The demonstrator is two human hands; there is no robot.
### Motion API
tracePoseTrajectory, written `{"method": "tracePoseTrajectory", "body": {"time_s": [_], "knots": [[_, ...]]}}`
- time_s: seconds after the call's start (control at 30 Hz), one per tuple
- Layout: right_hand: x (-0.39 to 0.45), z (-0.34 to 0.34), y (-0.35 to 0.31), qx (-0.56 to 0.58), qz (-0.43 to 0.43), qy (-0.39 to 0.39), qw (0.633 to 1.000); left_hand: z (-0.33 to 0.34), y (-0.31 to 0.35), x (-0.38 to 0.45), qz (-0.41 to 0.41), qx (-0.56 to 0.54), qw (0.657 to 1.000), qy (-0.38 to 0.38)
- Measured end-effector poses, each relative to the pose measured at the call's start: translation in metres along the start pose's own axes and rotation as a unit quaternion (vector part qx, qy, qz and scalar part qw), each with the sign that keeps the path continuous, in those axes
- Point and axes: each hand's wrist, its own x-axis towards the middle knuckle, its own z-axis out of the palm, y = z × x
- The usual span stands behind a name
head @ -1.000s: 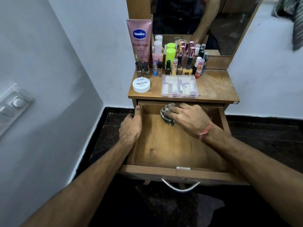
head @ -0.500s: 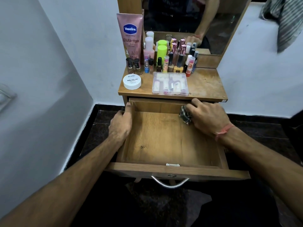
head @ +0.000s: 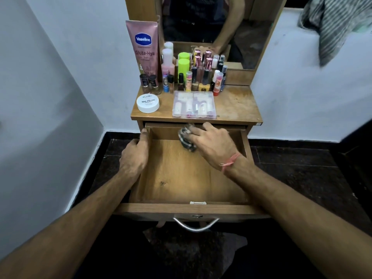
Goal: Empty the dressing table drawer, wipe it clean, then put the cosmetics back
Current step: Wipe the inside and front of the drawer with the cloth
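The wooden drawer (head: 181,178) is pulled out and holds nothing but a small dark patterned cloth (head: 186,138) at its back wall. My right hand (head: 213,144) presses that cloth against the back of the drawer, fingers curled over it. My left hand (head: 134,154) grips the drawer's left side wall, thumb on the rim. On the dressing table top (head: 235,105) stand the cosmetics: a pink Vaseline tube (head: 143,47), a white nail polish remover jar (head: 148,103), a clear plastic case (head: 194,105) and several small bottles and lipsticks (head: 193,75).
A mirror (head: 211,27) rises behind the bottles. White walls close in on the left and right. A striped cloth (head: 338,25) hangs at the top right. The floor is dark tile, and the metal drawer handle (head: 196,225) juts toward me.
My right hand swept the cloth along the drawer's back, from centre to the right corner and back to centre. The left hand kept its hold on the side wall.
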Motion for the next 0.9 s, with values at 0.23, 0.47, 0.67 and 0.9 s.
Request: {"method": "tracePoseTrajectory", "body": {"time_s": [0.23,0.47,0.67,0.9], "knots": [[-0.021,-0.223,-0.013,0.026,0.239,-0.035,0.970,0.002,-0.007,0.008,-0.004,-0.012,1.000,0.000],[-0.012,-0.209,-0.032,0.084,0.238,-0.015,0.967,-0.002,-0.009,0.009,-0.005,-0.019,1.000,-0.002],[-0.026,-0.212,-0.025,0.080,0.278,0.043,0.956,0.000,-0.011,0.011,-0.007,-0.038,0.999,-0.007],[-0.012,-0.204,-0.040,0.106,0.318,-0.003,0.942,0.004,-0.013,0.020,-0.063,-0.073,0.995,-0.012]]}}
